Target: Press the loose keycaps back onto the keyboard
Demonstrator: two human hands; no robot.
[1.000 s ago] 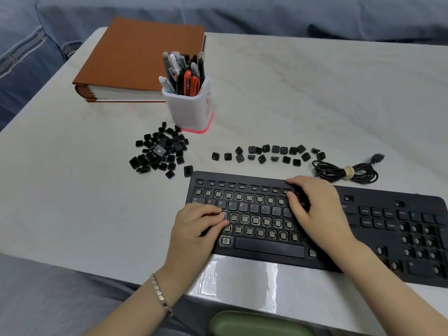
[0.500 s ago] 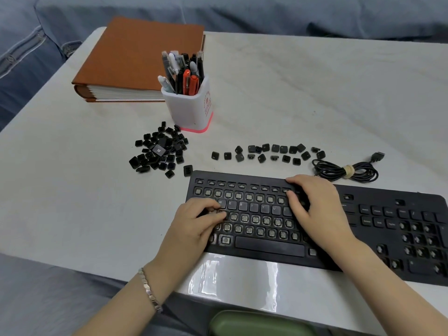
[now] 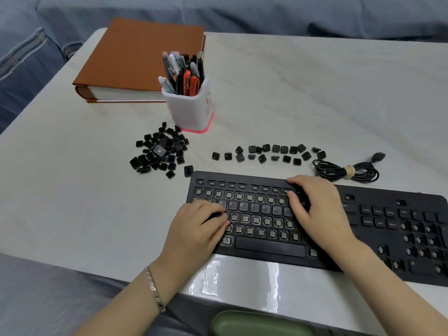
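A pale, marbled counter stands against blue fabric. The black keyboard lies at its near edge, many switches bare. Behind the keyboard sit a heap of keycaps and a row of keycaps. The left hand has fingers curled together on a keycap at the keyboard's left; the right hand rests flat mid-keyboard, fingers loosely together
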